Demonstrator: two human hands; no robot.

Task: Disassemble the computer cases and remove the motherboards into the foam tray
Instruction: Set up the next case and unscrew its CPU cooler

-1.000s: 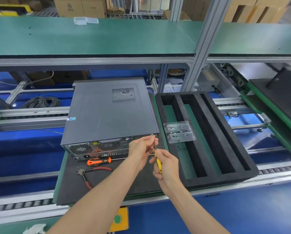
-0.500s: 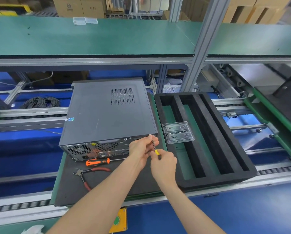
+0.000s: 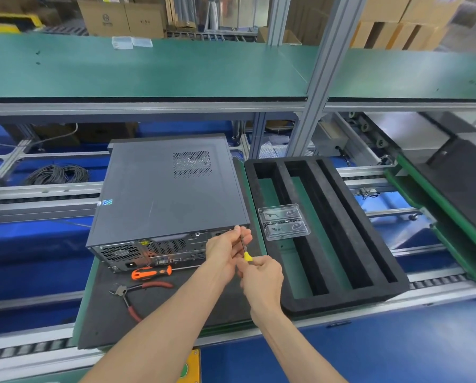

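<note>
Item: dark grey steel desktop computer case [image 3: 165, 189], lying flat on the black mat of the table [image 3: 104, 322], rear panel toward me, side cover still on; black slotted foam tray [image 3: 342, 244] just beside it on my right, holding only a clear plastic blister pack [image 3: 284, 221]. I judge the case heavy and rigid, with sharp sheet-metal edges, best held by its long sides; the motherboard inside, not visible, I judge fragile, to be lifted by its edges. My left hand [image 3: 225, 246] is curled, fingertips pinching the thin metal shaft of a yellow-handled screwdriver [image 3: 247, 255] at the case's upper right rear corner; my right hand [image 3: 261, 275] is closed round the yellow handle. Spare tools: orange-and-black screwdriver [image 3: 151, 273] and red-handled cutters [image 3: 137, 293], on the mat below the rear panel. Compared with a second ago, my right hand sits higher on the handle, leaving less yellow showing; case and tray lie as they did.
</note>
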